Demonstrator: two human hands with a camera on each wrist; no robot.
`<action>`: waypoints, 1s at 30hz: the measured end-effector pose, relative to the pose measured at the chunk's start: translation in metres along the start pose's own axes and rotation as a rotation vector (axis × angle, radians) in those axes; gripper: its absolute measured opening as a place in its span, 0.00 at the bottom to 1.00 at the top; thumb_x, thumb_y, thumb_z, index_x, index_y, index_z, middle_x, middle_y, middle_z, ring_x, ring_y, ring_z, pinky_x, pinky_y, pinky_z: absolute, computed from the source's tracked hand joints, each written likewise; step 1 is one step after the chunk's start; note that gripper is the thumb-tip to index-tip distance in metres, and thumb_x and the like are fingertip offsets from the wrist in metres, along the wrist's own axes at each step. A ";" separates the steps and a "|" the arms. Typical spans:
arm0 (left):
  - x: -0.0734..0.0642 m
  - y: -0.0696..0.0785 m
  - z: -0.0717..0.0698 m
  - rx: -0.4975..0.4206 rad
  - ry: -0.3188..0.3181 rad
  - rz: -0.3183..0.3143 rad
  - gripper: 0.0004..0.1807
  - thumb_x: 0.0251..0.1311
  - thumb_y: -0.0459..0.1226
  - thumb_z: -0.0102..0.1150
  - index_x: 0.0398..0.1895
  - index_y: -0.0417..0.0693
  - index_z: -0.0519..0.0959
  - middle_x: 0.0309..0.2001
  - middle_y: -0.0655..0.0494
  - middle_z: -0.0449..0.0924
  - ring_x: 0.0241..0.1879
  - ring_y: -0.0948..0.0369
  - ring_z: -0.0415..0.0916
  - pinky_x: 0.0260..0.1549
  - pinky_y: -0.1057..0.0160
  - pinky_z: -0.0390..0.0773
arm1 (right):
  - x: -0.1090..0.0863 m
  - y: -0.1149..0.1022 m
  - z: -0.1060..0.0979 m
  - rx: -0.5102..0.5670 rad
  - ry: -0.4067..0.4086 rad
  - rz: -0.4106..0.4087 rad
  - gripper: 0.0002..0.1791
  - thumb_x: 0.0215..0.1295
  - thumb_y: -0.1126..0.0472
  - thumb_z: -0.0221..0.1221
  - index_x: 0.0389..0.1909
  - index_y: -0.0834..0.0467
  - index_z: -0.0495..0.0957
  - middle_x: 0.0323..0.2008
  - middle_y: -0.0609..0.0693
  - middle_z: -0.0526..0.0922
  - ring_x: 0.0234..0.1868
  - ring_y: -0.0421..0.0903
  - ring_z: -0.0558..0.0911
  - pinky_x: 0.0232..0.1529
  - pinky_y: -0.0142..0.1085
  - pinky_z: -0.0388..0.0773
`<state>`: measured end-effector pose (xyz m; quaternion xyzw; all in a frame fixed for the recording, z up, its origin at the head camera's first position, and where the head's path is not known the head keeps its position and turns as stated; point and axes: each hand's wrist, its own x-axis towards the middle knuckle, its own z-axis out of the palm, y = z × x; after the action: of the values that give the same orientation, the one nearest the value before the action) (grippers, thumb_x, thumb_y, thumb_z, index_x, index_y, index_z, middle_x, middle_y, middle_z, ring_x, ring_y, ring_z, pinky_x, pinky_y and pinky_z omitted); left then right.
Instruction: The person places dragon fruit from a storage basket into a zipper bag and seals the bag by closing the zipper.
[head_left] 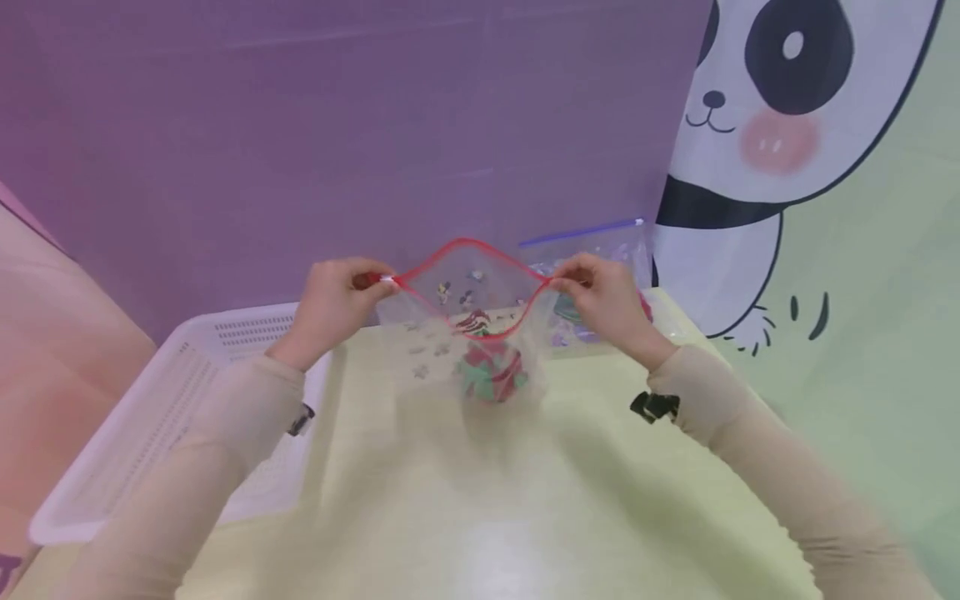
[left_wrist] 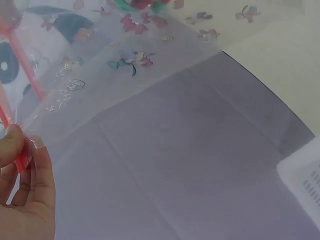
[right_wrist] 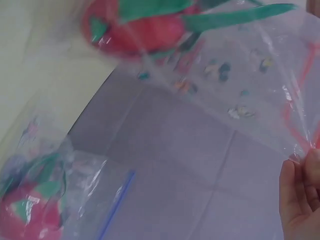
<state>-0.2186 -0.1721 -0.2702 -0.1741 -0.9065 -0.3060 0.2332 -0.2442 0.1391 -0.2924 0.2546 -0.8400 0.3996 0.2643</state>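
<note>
A clear zip bag [head_left: 420,346] with a red zip strip and small printed figures stands in the middle of the head view, its mouth spread wide. My left hand [head_left: 337,296] pinches the left end of the strip between thumb and fingers. At the opposite end, my right hand [head_left: 603,296] pinches the other corner. Low inside the bag sits a red and green item [head_left: 491,375], its exact kind unclear through the plastic. The right wrist view shows its rounded red body [right_wrist: 160,35] with green strips.
A white perforated basket [head_left: 251,333] stands on the left of the pale table [head_left: 480,508]. Behind my right hand lies another clear bag with a blue zip strip [head_left: 581,235], holding a similar red and green item [right_wrist: 37,210]. A purple wall [head_left: 375,150] rises behind the table.
</note>
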 end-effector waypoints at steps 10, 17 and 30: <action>0.000 -0.016 -0.004 -0.089 0.021 -0.141 0.10 0.58 0.37 0.59 0.40 0.42 0.82 0.32 0.45 0.83 0.27 0.61 0.73 0.22 0.70 0.70 | 0.021 0.016 -0.017 -0.028 0.003 0.305 0.10 0.63 0.63 0.56 0.42 0.62 0.79 0.37 0.59 0.83 0.34 0.48 0.81 0.27 0.24 0.74; -0.005 -0.019 0.002 -0.102 0.012 -0.181 0.11 0.57 0.36 0.59 0.42 0.41 0.81 0.32 0.44 0.82 0.27 0.61 0.71 0.21 0.71 0.69 | 0.020 0.020 -0.015 -0.091 -0.046 0.271 0.09 0.64 0.64 0.54 0.41 0.63 0.80 0.35 0.60 0.83 0.34 0.49 0.79 0.30 0.29 0.73; -0.012 -0.033 0.016 -0.141 -0.049 -0.220 0.11 0.59 0.35 0.56 0.42 0.38 0.79 0.38 0.42 0.81 0.35 0.53 0.77 0.32 0.64 0.74 | 0.012 0.033 -0.009 -0.069 -0.103 0.300 0.10 0.65 0.66 0.52 0.43 0.63 0.78 0.39 0.60 0.81 0.38 0.51 0.78 0.40 0.42 0.76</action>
<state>-0.2290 -0.1888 -0.3034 -0.0968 -0.9017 -0.3885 0.1634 -0.2714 0.1616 -0.2978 0.1371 -0.8943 0.3918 0.1670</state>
